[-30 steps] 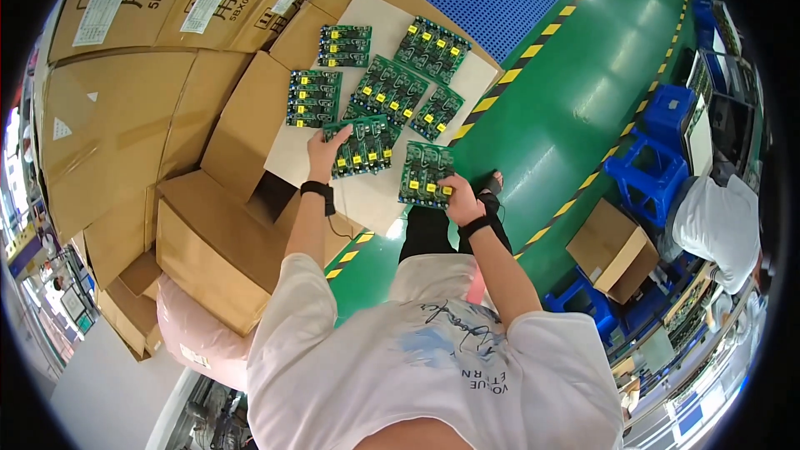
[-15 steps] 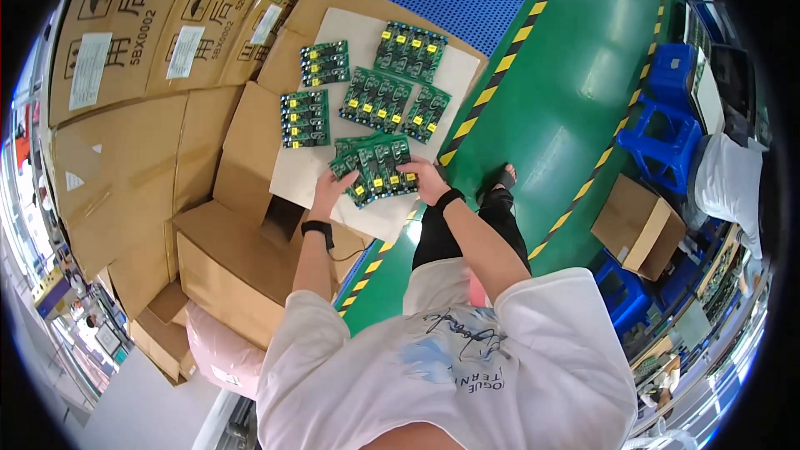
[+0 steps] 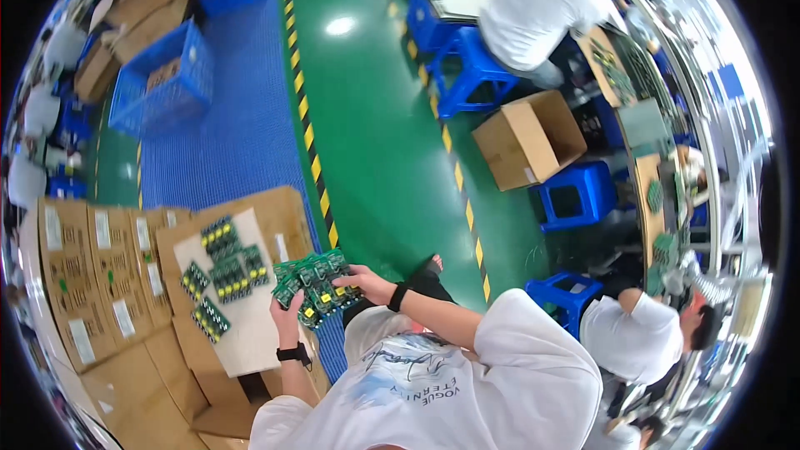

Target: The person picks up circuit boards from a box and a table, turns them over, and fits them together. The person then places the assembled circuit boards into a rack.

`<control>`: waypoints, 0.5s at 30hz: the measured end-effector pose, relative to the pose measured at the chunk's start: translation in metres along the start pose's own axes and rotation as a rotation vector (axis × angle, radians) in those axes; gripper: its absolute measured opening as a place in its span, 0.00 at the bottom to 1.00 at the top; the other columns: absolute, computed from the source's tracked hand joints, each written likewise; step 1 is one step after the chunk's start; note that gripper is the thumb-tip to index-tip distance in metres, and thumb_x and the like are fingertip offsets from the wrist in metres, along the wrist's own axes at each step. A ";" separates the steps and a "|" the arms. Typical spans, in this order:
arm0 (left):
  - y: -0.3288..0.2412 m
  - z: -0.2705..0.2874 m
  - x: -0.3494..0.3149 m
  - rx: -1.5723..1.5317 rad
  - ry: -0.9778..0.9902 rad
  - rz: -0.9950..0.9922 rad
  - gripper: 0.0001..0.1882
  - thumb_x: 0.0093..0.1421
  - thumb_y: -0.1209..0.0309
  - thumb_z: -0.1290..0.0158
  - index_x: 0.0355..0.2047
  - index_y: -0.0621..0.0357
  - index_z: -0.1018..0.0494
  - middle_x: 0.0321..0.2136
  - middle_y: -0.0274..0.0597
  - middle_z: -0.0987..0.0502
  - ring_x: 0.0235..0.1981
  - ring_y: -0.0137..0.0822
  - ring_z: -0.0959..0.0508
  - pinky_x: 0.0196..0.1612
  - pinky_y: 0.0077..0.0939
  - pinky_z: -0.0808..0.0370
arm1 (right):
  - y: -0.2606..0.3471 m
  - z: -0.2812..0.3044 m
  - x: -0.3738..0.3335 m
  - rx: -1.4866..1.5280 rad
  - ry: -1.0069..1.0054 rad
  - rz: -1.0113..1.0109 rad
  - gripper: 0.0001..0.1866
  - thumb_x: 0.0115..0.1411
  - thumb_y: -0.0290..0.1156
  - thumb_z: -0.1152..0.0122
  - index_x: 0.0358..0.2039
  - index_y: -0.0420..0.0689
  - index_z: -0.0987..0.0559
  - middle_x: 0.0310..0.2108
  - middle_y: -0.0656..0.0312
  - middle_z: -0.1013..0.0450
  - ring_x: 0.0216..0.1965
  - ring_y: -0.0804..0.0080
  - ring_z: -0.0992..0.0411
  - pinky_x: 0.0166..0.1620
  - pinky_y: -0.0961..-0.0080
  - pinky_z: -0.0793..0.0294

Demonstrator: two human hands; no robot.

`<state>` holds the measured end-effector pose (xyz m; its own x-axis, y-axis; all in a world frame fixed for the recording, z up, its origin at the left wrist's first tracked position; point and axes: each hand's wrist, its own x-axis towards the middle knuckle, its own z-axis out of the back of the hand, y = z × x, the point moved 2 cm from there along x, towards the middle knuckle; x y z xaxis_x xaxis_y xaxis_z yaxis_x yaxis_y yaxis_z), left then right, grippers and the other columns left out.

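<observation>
A bundle of green circuit boards [image 3: 315, 280] with yellow parts is held between my two hands, clear of the board-covered sheet. My left hand [image 3: 287, 315] grips its left end. My right hand [image 3: 368, 285] is closed round the right end. Further groups of circuit boards [image 3: 230, 279] lie on a pale flat sheet [image 3: 250, 329] to the left, on top of cardboard boxes. Both wrists wear black bands. My fingertips are partly hidden by the bundle.
Stacked cartons [image 3: 67, 267] stand at the left, with a blue crate [image 3: 158, 87] beyond them. A green walkway [image 3: 375, 158] has yellow-black edge stripes. To the right are an open cardboard box [image 3: 529, 140], blue stools [image 3: 575, 196] and seated people [image 3: 533, 12] at benches.
The bundle has been lifted off the pale sheet and carried right in both hands. My view has swung right, so the walkway and seated workers show more.
</observation>
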<state>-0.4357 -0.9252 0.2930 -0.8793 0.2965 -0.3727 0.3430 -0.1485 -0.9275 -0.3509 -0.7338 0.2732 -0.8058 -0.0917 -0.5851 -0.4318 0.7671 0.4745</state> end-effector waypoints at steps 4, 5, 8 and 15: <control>-0.042 -0.139 -0.003 0.181 0.200 -0.129 0.14 0.51 0.73 0.41 0.37 0.65 0.28 0.32 0.34 0.24 0.32 0.25 0.27 0.38 0.20 0.30 | 0.071 0.075 -0.099 -0.018 -0.112 0.277 0.17 0.53 0.31 0.38 0.43 0.40 0.27 0.37 0.66 0.27 0.40 0.79 0.31 0.46 0.79 0.34; -0.045 -0.182 -0.007 0.192 0.249 -0.151 0.14 0.51 0.73 0.41 0.37 0.65 0.28 0.32 0.34 0.24 0.32 0.25 0.27 0.38 0.20 0.30 | 0.086 0.099 -0.129 0.001 -0.135 0.323 0.17 0.53 0.31 0.38 0.43 0.40 0.27 0.37 0.66 0.27 0.40 0.79 0.31 0.46 0.79 0.34; -0.054 -0.306 -0.028 0.216 0.441 -0.302 0.12 0.51 0.74 0.42 0.35 0.65 0.27 0.31 0.34 0.24 0.30 0.25 0.27 0.36 0.20 0.30 | 0.118 0.163 -0.218 0.121 -0.337 0.521 0.16 0.53 0.33 0.38 0.41 0.40 0.25 0.39 0.65 0.29 0.42 0.79 0.32 0.47 0.79 0.35; -0.055 -0.542 -0.091 0.086 0.786 -0.201 0.11 0.50 0.76 0.44 0.35 0.65 0.27 0.31 0.34 0.24 0.30 0.24 0.27 0.36 0.19 0.30 | 0.158 0.288 -0.366 0.057 -0.879 0.935 0.14 0.54 0.33 0.40 0.39 0.39 0.24 0.39 0.65 0.31 0.39 0.78 0.32 0.45 0.81 0.34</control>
<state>-0.1952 -0.4331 0.3623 -0.4223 0.8956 -0.1399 0.1487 -0.0838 -0.9853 -0.0070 -0.3961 0.3728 -0.2451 0.9244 -0.2921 0.1853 0.3404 0.9218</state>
